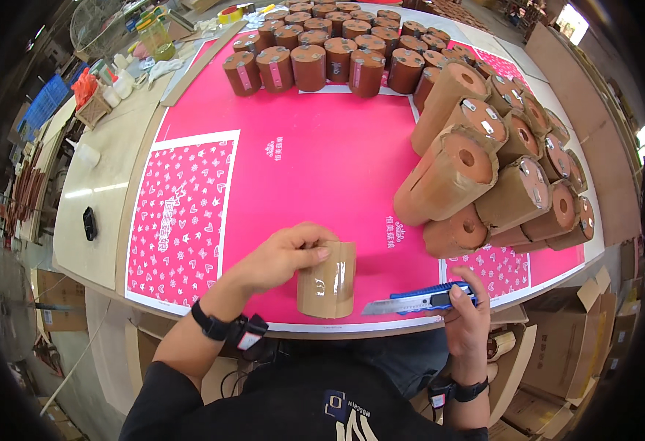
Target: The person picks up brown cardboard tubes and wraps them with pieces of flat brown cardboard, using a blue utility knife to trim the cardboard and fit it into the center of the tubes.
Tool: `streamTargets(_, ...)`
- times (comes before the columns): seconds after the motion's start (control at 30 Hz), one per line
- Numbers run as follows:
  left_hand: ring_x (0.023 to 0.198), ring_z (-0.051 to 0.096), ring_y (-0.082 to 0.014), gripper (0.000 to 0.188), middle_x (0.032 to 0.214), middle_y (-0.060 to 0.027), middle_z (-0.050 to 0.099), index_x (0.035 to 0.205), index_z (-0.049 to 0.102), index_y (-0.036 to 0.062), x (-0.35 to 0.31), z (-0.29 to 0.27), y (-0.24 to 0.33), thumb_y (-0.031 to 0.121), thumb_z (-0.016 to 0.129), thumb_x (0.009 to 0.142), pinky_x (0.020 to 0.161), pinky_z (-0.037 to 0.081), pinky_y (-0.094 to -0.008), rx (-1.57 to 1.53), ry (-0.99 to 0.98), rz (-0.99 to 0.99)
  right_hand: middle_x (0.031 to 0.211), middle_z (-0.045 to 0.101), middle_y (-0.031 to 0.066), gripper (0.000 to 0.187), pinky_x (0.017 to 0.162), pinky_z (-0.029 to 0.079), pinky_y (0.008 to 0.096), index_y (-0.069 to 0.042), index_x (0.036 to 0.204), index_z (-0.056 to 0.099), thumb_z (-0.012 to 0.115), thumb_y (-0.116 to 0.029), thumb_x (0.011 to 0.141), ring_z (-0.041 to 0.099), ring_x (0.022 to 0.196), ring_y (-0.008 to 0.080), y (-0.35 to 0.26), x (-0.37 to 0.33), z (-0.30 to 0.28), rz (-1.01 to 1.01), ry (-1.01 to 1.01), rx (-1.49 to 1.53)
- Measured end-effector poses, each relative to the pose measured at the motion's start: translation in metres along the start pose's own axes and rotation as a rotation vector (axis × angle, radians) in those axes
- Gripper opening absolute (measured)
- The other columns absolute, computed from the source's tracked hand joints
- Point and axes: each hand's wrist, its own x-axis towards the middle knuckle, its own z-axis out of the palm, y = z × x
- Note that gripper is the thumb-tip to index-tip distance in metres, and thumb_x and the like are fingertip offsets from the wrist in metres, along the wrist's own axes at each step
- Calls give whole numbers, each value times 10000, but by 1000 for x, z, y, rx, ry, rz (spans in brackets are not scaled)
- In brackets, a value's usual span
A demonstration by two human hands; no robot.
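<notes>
My left hand [286,257] grips the top of a cylinder wrapped in shiny brown tape [328,287], upright at the near edge of the pink-covered table. Its thumb lies on the near side; the other fingers are mostly hidden behind it. In my right hand [468,312] is a blue utility knife [429,300], blade out and pointing left at the cylinder, with a gap between blade and tape. Right of the hands stand several brown-wrapped cylinders [447,176], some with a round hole in the top end.
Many reddish-brown cylinders [308,66] stand in rows at the far side. Pink sheet [322,162] covers the table. A black strap-like object [89,223] and a white bottle [87,153] lie on the left table. Cardboard boxes [569,345] stand at the lower right.
</notes>
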Motion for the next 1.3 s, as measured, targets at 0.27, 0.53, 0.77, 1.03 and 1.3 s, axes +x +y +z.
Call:
streamTargets(0.27, 1002, 564, -153, 206, 1055, -52, 622, 1169, 633, 36, 28, 31, -16, 121, 513, 1024, 942, 448, -342, 231, 196, 136, 1097, 700, 228, 226, 815, 638, 464, -56, 1196, 524, 628, -79, 997, 736, 970, 380, 30, -6, 8, 186, -53, 244)
streamTargets(0.53, 1026, 595, -208, 162, 1042, -92, 636, 1120, 681, 54, 31, 46, -18, 148, 584, 1030, 909, 469, -357, 510, 361, 372, 1156, 648, 190, 455, 801, 616, 384, -75, 1355, 422, 669, -109, 974, 724, 1001, 329, 46, -6, 3, 305, -217, 135)
streamTargets(0.77, 1025, 602, -183, 151, 1037, -83, 645, 1115, 686, 49, 29, 49, -17, 126, 590, 1027, 903, 480, -339, 523, 374, 346, 943, 656, 47, 453, 668, 522, 250, -53, 1388, 565, 711, -175, 976, 652, 784, 115, 50, -5, 12, 275, -202, -178)
streamTargets(1.03, 1018, 582, -108, 117, 1061, -51, 637, 1101, 619, 27, 29, 46, -15, 110, 552, 1053, 898, 485, -283, 317, 281, 182, 928, 646, 19, 409, 646, 487, 232, -33, 1347, 611, 715, -163, 974, 593, 737, 77, 48, 8, 19, 183, -199, -267)
streamTargets(1.3, 1105, 533, -119, 117, 1147, -54, 623, 1097, 604, 35, 27, 37, -8, 118, 526, 1067, 998, 440, -308, 287, 225, 151, 926, 637, 9, 386, 667, 487, 227, -38, 1330, 622, 709, -159, 973, 572, 746, 63, 47, 10, 20, 183, -259, -253)
